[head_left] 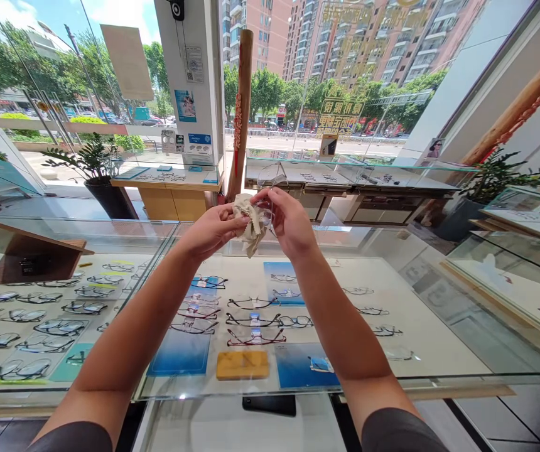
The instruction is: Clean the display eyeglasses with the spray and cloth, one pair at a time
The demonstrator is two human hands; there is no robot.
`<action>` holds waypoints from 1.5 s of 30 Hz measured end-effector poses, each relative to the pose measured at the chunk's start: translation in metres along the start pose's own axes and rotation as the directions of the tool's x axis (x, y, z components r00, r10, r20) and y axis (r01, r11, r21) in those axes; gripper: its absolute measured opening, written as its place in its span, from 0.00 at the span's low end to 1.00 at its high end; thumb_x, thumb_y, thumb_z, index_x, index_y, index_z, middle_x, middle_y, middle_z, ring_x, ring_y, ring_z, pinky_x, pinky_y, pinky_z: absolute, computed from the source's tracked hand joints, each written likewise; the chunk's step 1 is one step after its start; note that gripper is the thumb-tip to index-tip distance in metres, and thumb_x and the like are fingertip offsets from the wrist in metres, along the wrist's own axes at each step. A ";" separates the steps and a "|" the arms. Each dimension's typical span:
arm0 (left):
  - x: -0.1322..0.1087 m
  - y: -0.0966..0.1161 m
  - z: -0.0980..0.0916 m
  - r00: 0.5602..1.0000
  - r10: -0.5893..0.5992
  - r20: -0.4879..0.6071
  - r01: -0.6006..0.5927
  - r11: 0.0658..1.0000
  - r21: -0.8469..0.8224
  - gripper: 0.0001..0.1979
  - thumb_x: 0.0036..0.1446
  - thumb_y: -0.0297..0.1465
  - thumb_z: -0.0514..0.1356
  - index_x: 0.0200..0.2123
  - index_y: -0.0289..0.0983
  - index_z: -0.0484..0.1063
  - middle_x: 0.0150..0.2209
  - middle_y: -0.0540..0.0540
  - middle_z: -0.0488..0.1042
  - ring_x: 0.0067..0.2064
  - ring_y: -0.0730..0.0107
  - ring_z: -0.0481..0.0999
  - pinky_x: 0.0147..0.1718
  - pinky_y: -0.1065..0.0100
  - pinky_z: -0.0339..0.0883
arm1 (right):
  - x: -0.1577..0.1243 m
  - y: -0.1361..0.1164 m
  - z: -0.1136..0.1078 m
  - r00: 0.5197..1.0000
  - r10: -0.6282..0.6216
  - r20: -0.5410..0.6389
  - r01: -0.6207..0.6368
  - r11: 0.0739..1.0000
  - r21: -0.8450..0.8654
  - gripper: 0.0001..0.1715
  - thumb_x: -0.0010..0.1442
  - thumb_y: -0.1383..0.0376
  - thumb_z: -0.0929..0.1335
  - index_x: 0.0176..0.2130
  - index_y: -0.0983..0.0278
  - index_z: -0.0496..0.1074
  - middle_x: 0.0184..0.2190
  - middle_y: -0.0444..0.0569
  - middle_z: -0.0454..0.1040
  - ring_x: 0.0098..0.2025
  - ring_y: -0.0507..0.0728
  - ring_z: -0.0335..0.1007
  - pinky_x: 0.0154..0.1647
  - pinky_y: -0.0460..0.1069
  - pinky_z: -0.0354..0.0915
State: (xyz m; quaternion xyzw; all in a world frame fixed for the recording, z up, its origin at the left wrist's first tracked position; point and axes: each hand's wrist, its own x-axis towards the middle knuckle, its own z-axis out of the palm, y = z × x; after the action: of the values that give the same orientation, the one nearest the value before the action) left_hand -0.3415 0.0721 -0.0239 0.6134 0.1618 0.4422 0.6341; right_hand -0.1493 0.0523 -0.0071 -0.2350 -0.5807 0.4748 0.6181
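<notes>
While raised above a glass-topped display surface (pixel 395 339), left hand (pixel 211 231) and right hand (pixel 289 221) close together, each in a closed grip. On the left hand, fingers curled around a crumpled beige lens cloth (pixel 251 225), its loose end hanging just below the grip. On the right hand, thumb and fingers pinched on the same cloth and on a pair of clear-framed eyeglasses (pixel 264 216), one lens tucked into the fold, thin temple arms rising just beyond the grip. Directly below the grip, under the glass, rows of dark and red eyeglass frames (pixel 255 338) on a pale display board, with blue cards (pixel 180 351) among them. Nearer the front edge of the surface, a mustard-yellow rectangular block (pixel 242 365); beneath that edge, a black phone (pixel 269 405). Left of the grip, a second glass counter (pixel 39 326) with more frames and a tilted wooden stand (pixel 34 263). Well beyond the grip, a tall wooden pole (pixel 242 113) with a red tassel, a potted plant (pixel 93 160) in a dark pot, then large windows onto a street, trees and pink apartment towers (pixel 359 37).
</notes>
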 end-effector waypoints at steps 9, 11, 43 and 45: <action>0.001 -0.005 0.006 1.000 0.017 -0.005 -0.017 0.999 0.032 0.24 0.57 0.45 0.80 0.51 0.37 0.85 0.39 0.45 0.82 0.42 0.68 0.78 0.47 0.65 0.73 | -0.005 0.005 0.010 0.999 -0.032 0.032 0.031 0.998 0.050 0.17 0.62 0.47 0.78 0.37 0.57 0.82 0.35 0.45 0.78 0.35 0.53 0.70 0.36 0.50 0.69; 0.001 -0.004 0.009 1.000 0.015 0.011 -0.015 1.000 0.003 0.25 0.58 0.46 0.79 0.53 0.38 0.85 0.40 0.45 0.82 0.44 0.67 0.79 0.49 0.64 0.74 | -0.005 0.007 0.012 0.998 -0.032 0.054 0.029 0.998 0.056 0.18 0.62 0.46 0.78 0.37 0.58 0.82 0.35 0.45 0.78 0.35 0.53 0.70 0.36 0.50 0.69; 0.004 -0.017 0.017 0.941 0.310 -0.136 -0.292 0.947 0.137 0.24 0.56 0.51 0.79 0.43 0.38 0.84 0.39 0.47 0.83 0.41 0.69 0.79 0.45 0.67 0.72 | -0.013 -0.008 0.018 0.996 -0.064 0.056 0.056 0.990 0.129 0.14 0.61 0.50 0.76 0.40 0.56 0.84 0.44 0.48 0.84 0.51 0.59 0.78 0.60 0.56 0.73; 0.003 -0.016 0.016 0.941 0.305 -0.149 -0.286 0.949 0.136 0.25 0.55 0.52 0.78 0.41 0.37 0.84 0.38 0.46 0.83 0.40 0.68 0.79 0.45 0.66 0.73 | -0.012 -0.009 0.017 0.997 -0.075 0.013 0.073 0.989 0.126 0.12 0.60 0.51 0.76 0.37 0.56 0.82 0.40 0.47 0.80 0.46 0.57 0.75 0.55 0.54 0.73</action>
State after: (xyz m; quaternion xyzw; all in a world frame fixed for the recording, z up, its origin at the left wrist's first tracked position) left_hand -0.3217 0.0663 -0.0343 0.6259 0.1451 0.5726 0.5092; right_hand -0.1606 0.0336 -0.0025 -0.1696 -0.5635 0.4892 0.6437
